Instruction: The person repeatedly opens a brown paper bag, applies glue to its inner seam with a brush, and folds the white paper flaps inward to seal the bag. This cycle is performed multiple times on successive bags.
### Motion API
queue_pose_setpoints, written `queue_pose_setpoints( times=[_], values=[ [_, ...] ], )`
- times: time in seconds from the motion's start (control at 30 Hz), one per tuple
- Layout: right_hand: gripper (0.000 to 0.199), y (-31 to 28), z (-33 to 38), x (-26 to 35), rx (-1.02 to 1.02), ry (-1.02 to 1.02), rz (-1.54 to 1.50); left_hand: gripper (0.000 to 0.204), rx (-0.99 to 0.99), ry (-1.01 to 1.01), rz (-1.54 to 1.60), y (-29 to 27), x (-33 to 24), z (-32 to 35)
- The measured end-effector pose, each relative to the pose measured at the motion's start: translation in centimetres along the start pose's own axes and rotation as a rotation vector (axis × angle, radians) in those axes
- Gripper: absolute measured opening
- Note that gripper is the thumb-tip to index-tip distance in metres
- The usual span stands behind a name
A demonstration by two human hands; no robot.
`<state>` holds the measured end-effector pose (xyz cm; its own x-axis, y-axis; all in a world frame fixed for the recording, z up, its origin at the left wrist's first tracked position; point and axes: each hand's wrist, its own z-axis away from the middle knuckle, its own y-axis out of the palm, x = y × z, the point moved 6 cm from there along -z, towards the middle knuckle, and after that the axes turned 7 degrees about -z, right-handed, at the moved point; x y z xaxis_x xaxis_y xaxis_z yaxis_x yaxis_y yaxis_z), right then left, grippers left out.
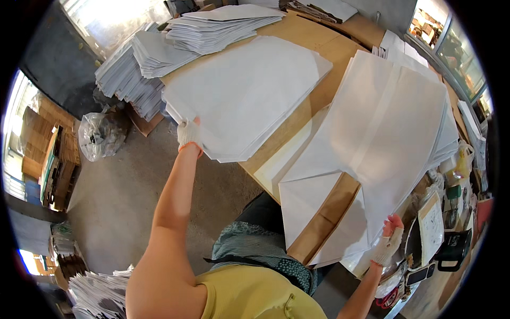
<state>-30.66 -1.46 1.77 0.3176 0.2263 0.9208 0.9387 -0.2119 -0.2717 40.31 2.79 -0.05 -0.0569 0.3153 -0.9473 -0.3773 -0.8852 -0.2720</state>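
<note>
One left hand (189, 133), centre-left, curls at white paper (244, 95); right hand (389, 239), lower right, half-curls; grips unclear. Likely light, bendy: I'd hold edges.

Bright daylight, upper-left glare, fisheye-curved edges

The sheets (244, 95) are showing smooth, matt paper, the gloves (188, 134) rough knitted cloth, the bag (99, 136) glossy plastic, the table (324, 35) smooth, wood-like board.
</note>
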Motion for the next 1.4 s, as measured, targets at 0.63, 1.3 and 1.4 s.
queue_pose_setpoints(
  times=[0.63,1.3,1.4],
  values=[
    [0.064,7.3,4.9,2.1,0.661,-0.241,0.573,0.056,1.220,1.514,-0.786,16.5,3.6,36.0],
    [0.008,4.5,0.5,4.1,0.015,-0.063,0.300,0.063,0.941,1.121,-0.369,20.9,0.2,34.1],
    [0.012,8.0,0.7,5.8,0.132,-0.118,0.243,0.060,0.842,1.070,-0.423,22.7,0.4,35.2]
  ],
)
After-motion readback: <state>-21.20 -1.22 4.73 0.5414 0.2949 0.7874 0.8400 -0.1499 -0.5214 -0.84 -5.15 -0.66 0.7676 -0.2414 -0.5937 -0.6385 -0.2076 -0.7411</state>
